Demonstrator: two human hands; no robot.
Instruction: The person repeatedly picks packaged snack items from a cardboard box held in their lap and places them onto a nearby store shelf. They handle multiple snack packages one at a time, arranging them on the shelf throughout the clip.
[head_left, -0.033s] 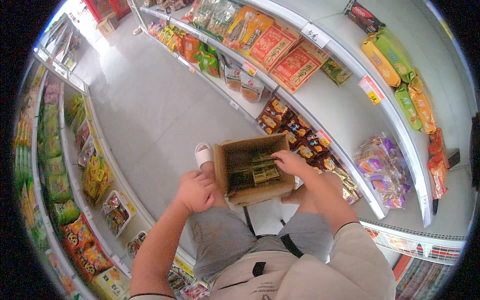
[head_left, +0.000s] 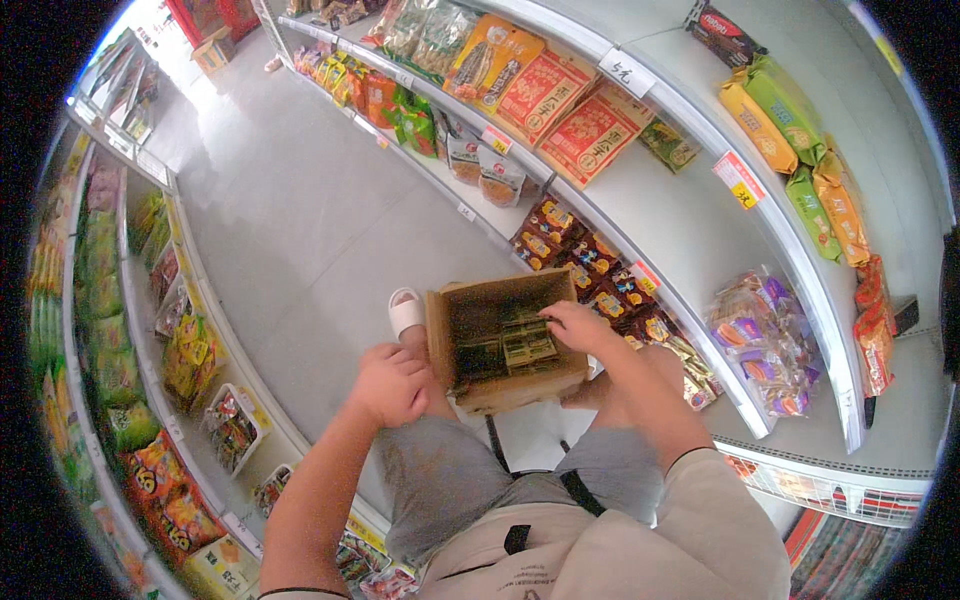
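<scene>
Right hand (head_left: 574, 323) at the box (head_left: 525, 391) of packets (head_left: 530, 347).
Packets lie inside the box; the right fingers bend over its right rim, but whether they grasp one I cannot tell. Left of the box, the left hand (head_left: 393, 384) has its fingers curled in.

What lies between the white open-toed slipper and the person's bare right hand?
In the head view, the open brown cardboard box lies between the slipper and the right hand; small flat green packets show inside it.
</scene>
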